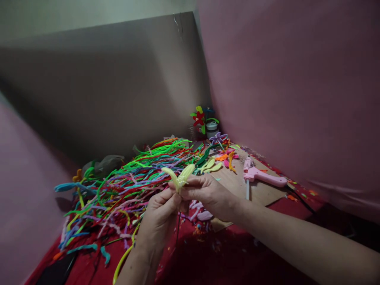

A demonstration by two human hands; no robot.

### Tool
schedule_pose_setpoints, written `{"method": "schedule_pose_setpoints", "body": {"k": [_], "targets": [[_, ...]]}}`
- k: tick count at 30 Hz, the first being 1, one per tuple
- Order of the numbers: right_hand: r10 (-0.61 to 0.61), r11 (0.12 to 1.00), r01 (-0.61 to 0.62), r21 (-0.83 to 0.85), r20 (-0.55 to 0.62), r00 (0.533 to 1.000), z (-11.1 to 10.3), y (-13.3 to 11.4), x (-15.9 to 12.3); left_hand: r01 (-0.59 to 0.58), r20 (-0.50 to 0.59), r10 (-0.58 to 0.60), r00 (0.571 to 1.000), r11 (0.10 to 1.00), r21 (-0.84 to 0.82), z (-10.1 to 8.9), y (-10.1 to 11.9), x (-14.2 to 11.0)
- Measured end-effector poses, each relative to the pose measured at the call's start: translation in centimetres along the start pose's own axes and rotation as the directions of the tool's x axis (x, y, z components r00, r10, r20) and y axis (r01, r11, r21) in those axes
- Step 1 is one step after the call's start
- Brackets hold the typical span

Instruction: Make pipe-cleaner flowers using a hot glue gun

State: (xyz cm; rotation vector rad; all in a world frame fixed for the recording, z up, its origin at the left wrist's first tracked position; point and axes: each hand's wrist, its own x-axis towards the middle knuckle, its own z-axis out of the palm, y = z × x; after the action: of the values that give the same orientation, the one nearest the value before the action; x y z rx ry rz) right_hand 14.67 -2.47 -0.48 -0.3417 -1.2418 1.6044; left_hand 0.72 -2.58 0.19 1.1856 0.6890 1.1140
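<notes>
Between both hands I see a pale yellow pipe-cleaner flower with two petals spread upward and small whitish stamens in its middle. My left hand is closed, pinching the flower at its base, where a thin dark stem hangs below the fingers. My right hand is closed too, thumb and fingers pressed against the lower part of the right petal. The fingertips of both hands meet and hide the flower's base. Loose pale yellow petals lie just behind my right hand.
Many coloured pipe cleaners cover the left of the red cloth. On cardboard at right rests a pink glue gun with a glue stick. Behind stand a purple flower, a red flower and a lidded jar. Walls enclose the back and right.
</notes>
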Motion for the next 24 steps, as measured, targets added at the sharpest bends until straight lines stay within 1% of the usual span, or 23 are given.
{"method": "schedule_pose_setpoints", "body": {"k": [2, 4, 5, 6, 7, 8, 9, 10, 11, 12, 13, 14, 15, 16, 17, 18, 19, 22, 24], "targets": [[0.038, 0.998, -0.038, 0.05, 0.006, 0.999, -0.4, 0.0, -0.1, -0.013, -0.042, 0.013, 0.999, 1.0, -0.018, -0.1, 0.2, 0.1], [0.121, 0.991, -0.118, 0.065, -0.04, 0.992, -1.3, -0.2, -0.4, -0.024, -0.097, 0.019, 0.995, 0.998, -0.053, -0.1, 0.4, 0.3], [0.168, 0.985, -0.166, 0.037, -0.08, 0.982, -2.0, -0.4, -0.6, -0.032, -0.125, 0.023, 0.992, 0.997, -0.073, -0.1, 0.5, 0.3], [0.21, 0.976, -0.216, -0.032, -0.13, 0.969, -2.8, -0.8, -0.7, -0.042, -0.155, 0.027, 0.988, 0.995, -0.093, -0.2, 0.6, 0.3], [0.227, 0.959, -0.251, -0.128, -0.178, 0.957, -3.6, -1.3, -0.8, -0.052, -0.186, 0.03, 0.982, 0.992, -0.114, -0.2, 0.6, 0.4], [0.188, 0.941, -0.246, -0.234, -0.246, 0.951, -4.5, -1.9, -0.9, -0.061, -0.216, 0.03, 0.976, 0.989, -0.135, -0.2, 0.6, 0.4], [0.11, 0.9, -0.229, -0.371, -0.315, 0.943, -5.4, -2.7, -0.8, -0.062, -0.239, 0.024, 0.971, 0.986, -0.155, -0.2, 0.5, 0.4], [0.018, 0.839, -0.216, -0.5, -0.372, 0.928, -6.2, -3.5, -0.7, -0.058, -0.254, 0.013, 0.967, 0.983, -0.174, -0.3, 0.5, 0.5], [-0.062, 0.755, -0.215, -0.619, -0.393, 0.917, -7.0, -4.4, -0.5, -0.052, -0.262, 0.0, 0.965, 0.98, -0.191, -0.3, 0.5, 0.5], [-0.136, 0.667, -0.215, -0.713, -0.401, 0.906, -7.7, -5.2, -0.2, -0.044, -0.265, -0.013, 0.964, 0.978, -0.206, -0.3, 0.4, 0.5], [-0.187, 0.561, -0.238, -0.793, -0.401, 0.897, -8.4, -5.8, 0.2, -0.037, -0.264, -0.023, 0.964, 0.975, -0.217, -0.4, 0.4, 0.5], [-0.191, 0.428, -0.28, -0.859, -0.388, 0.902, -8.9, -6.4, 0.6, -0.032, -0.263, -0.029, 0.964, 0.974, -0.225, -0.4, 0.4, 0.6], [-0.153, 0.256, -0.319, -0.912, -0.364, 0.919, -9.4, -6.7, 1.1, -0.03, -0.262, -0.033, 0.965, 0.972, -0.232, -0.5, 0.4, 0.6], [-0.101, 0.09, -0.331, -0.939, -0.34, 0.935, -9.8, -6.8, 1.5, -0.028, -0.261, -0.035, 0.965, 0.971, -0.236, -0.5, 0.4, 0.6], [-0.066, 0.007, -0.328, -0.945, -0.327, 0.943, -10.1, -6.8, 2.0, -0.024, -0.257, -0.04, 0.966, 0.971, -0.238, -0.6, 0.3, 0.7], [-0.036, -0.059, -0.32, -0.945, -0.319, 0.947, -10.5, -6.7, 2.4, -0.018, -0.252, -0.044, 0.967, 0.971, -0.24, -0.6, 0.3, 0.7], [-0.017, -0.1, -0.311, -0.945, -0.311, 0.95, -10.8, -6.6, 2.8, -0.013, -0.247, -0.048, 0.968, 0.971, -0.241, -0.6, 0.3, 0.8], [0.022, -0.189, -0.298, -0.936, -0.308, 0.951, -11.6, -6.3, 3.9, -0.005, -0.241, -0.054, 0.969, 0.972, -0.237, -0.7, 0.2, 0.8], [0.074, -0.246, -0.293, -0.924, -0.32, 0.945, -12.1, -6.2, 4.3, -0.006, -0.245, -0.052, 0.968, 0.973, -0.229, -0.7, 0.2, 0.9]]}}
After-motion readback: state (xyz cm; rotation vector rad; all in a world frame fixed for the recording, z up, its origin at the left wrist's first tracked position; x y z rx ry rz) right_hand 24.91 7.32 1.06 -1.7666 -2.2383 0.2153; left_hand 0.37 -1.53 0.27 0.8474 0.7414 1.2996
